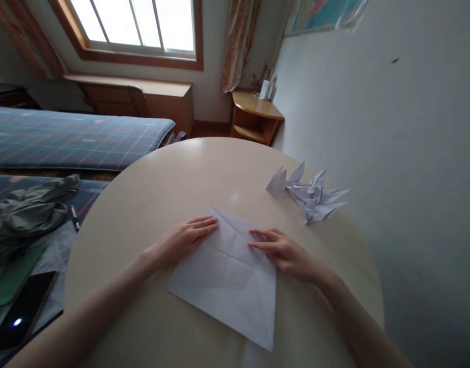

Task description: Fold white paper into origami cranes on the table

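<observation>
Several things are gathered at the far left: a crumpled grey-green cloth (36,204) lies on plaid bedding (91,191), and below it there are a green flat item (13,281) and a dark phone (28,306), which shows one bright spot of light. Printed papers (59,250) are beside them, and a pen (74,217) lies near the edge of the round surface (143,189). Behind, a plaid mattress (74,138) stretches toward the surface, with a desk (166,88) under the window (137,23).

On the surface, the left hand (187,237) is laid flat, its fingers extended and close together, touching the upper left edge of a white sheet (221,281). This sheet lies on the near middle part of the surface, turned at an angle, and creases cross it. The right hand (283,253) rests at the sheet's right edge, its fingers loosely extended, with two of them pointing inward over the paper.

Farther right, folded white paper pieces (313,197) with pointed tips are grouped on the surface, near the pale wall (419,153).
</observation>
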{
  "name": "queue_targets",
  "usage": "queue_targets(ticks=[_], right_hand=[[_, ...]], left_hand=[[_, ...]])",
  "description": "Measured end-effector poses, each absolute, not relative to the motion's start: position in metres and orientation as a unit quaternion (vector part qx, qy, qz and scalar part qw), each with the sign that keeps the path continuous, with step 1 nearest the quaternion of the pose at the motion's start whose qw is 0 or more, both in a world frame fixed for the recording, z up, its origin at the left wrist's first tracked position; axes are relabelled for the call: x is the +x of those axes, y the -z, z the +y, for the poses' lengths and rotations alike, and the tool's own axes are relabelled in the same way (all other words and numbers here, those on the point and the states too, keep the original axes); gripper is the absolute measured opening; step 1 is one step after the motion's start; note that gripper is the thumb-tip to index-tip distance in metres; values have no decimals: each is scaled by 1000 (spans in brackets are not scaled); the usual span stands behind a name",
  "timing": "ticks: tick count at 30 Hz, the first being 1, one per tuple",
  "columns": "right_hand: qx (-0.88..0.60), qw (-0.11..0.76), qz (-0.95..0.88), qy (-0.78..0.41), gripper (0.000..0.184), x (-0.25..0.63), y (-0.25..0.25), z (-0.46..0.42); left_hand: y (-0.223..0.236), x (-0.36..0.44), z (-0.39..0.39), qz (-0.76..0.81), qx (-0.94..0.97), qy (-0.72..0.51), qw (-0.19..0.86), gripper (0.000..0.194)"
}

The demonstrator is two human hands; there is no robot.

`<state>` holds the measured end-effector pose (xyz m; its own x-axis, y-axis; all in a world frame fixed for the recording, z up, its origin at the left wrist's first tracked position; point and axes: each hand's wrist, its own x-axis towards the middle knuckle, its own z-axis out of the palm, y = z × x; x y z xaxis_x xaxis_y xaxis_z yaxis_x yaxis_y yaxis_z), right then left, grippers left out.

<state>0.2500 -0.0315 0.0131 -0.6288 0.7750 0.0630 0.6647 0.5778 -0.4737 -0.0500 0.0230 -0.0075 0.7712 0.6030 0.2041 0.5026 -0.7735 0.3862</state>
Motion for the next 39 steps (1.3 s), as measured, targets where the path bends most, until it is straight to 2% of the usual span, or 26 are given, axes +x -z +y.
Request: queue_targets(ticks=[4,10,15,16,20,22,24,28,32,35,39], right_hand=[[-398,61,-876,-266,67,258,-24,-37],[-415,15,-879,-234,71,260,-26,-38],[-432,18,-878,-206,66,266,-22,-37],[-441,24,-875,-199,63,267,-20,-37],[-474,39,-861,-183,54,269,-15,-34],[-480,43,-858,-176,52,269,-13,-34],[-484,43,-857,-168,52,268,-11,-34],[-502,36,-848,-165,60,265,-6,-33],[-544,54,-823,-152,91,265,1,-31],[-555,66,-812,-171,112,269,2,-29],[-510,89,-829,-210,120,274,-1,-30]], left_hand=[[8,-59,27,305,917,-177,186,41],[1,-66,28,386,875,-221,190,44],[-17,-79,22,420,872,-100,230,50],[-20,-82,19,408,878,-75,238,59],[-24,-82,6,342,905,-41,250,117],[-23,-75,-2,339,911,-49,231,129],[-20,-68,-6,354,909,-63,209,133],[-17,-57,-6,387,897,-108,183,124],[-14,-56,1,400,883,-181,164,115],[-10,-57,7,398,859,-259,193,96],[-7,-57,13,395,822,-337,234,69]])
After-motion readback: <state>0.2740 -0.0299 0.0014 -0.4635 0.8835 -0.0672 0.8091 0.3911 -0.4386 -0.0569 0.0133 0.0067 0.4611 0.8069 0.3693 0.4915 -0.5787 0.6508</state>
